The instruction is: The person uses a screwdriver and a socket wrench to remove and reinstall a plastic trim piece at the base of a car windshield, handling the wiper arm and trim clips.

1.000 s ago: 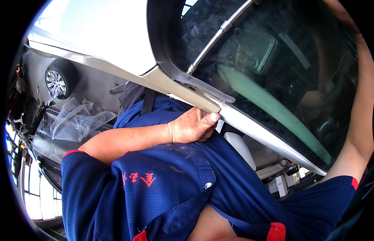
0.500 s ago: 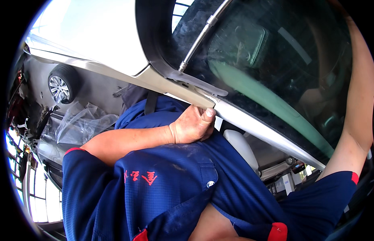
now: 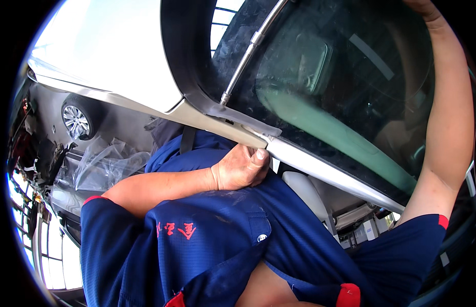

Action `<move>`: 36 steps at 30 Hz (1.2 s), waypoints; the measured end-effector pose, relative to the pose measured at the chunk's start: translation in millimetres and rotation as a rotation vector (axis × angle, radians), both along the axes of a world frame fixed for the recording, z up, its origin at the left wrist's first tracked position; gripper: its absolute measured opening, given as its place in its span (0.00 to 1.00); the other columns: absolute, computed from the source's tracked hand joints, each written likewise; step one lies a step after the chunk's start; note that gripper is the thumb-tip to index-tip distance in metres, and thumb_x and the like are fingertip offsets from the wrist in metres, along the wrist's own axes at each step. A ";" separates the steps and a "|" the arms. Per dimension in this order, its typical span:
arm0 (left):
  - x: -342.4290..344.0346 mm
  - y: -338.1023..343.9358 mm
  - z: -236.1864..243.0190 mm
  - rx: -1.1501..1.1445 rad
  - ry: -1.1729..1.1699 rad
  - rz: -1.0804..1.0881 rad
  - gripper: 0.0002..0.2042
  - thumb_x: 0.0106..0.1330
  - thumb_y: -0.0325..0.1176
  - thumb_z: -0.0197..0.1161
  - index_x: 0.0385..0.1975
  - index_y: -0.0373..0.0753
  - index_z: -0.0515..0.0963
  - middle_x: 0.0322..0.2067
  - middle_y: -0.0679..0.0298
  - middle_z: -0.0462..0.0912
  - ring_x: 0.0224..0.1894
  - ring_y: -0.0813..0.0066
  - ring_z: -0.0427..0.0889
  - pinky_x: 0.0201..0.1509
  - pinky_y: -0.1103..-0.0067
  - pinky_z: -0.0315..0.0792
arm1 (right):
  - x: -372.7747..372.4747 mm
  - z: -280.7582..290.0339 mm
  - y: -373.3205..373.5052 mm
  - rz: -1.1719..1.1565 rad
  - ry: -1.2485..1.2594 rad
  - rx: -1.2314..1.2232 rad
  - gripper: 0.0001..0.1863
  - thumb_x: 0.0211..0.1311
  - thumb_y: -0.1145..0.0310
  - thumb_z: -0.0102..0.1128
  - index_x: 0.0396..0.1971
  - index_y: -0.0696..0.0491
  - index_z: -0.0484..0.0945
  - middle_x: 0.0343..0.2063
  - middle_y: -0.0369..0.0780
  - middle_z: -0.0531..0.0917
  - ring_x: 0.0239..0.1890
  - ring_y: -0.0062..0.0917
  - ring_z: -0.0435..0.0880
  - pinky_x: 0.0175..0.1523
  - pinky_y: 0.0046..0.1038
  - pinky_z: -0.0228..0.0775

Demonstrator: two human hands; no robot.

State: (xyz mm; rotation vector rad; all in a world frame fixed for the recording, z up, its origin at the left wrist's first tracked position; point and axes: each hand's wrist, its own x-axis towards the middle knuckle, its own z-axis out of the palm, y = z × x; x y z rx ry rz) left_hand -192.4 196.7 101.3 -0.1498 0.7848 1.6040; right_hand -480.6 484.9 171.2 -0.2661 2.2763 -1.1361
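My left hand (image 3: pixel 242 167) is closed with its thumb on top, right beneath the lower edge of the beige fender strip (image 3: pixel 212 123). The curled fingers hide whatever is in them. My right arm reaches far across the dark windshield (image 3: pixel 350 66). At the upper right rim only part of my right hand (image 3: pixel 424 9) shows, and its fingers are cut off. A long shiny metal rod (image 3: pixel 252 48) with a collar, like a socket extension, slants over the glass. Its lower end meets the black cowl trim (image 3: pixel 233 113) at the windshield's corner.
The white hood (image 3: pixel 105 46) fills the upper left. A silver windshield pillar (image 3: pixel 330 169) runs down to the right. Beyond the fender lie a wheel with a tire (image 3: pixel 76 117) and crumpled clear plastic sheeting (image 3: pixel 107 163). A pale door mirror (image 3: pixel 304 194) sits below the pillar.
The view has shifted a little, so the car appears further left. My right hand now shows partly at the top rim. My left hand keeps its closed pose by the fender strip.
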 end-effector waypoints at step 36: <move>7.3 0.9 -4.0 0.008 -0.112 -0.034 0.33 0.74 0.67 0.50 0.25 0.38 0.68 0.13 0.68 0.65 0.15 0.79 0.64 0.18 0.79 0.61 | -3.2 4.1 10.9 0.074 -0.075 -0.049 0.18 0.65 0.82 0.59 0.53 0.54 0.80 0.48 0.34 0.85 0.45 0.16 0.81 0.43 0.22 0.79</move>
